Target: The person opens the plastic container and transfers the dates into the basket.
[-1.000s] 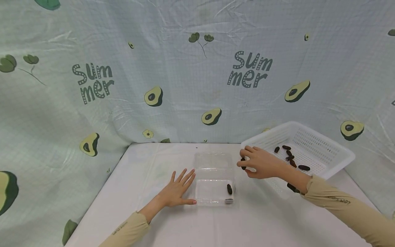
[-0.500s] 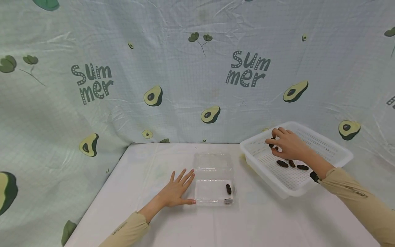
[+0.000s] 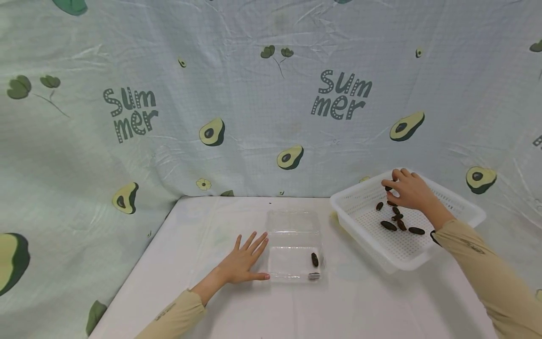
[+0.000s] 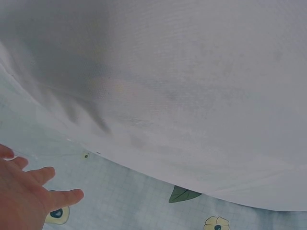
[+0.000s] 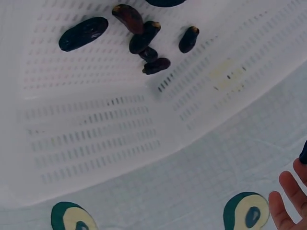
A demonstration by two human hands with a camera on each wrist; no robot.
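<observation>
My right hand (image 3: pixel 410 192) is over the far side of a white perforated basket (image 3: pixel 360 235) and pinches a dark date (image 3: pixel 388 188) between thumb and fingers. Several more dark, glossy dates, such as this long date (image 5: pixel 84 34), lie below on the basket floor. A clear hinged plastic box (image 3: pixel 288 261) lies open at the middle of the table, with one date (image 3: pixel 314 259) in its near half. Fingers spread, my left hand (image 3: pixel 242 266) rests just left of that box, thumb tip at its near left edge.
The white table (image 3: pixel 237 310) ends at a hanging cloth (image 3: pixel 245 94) printed with avocados and lettering. On the right side of the table, the basket stands close to this cloth. A small pale strip (image 3: pixel 314 276) shows at the plastic box's front edge.
From left of the basket, my right hand has moved right and back over it, the date still between its fingers. The left hand and the plastic box have stayed in place.
</observation>
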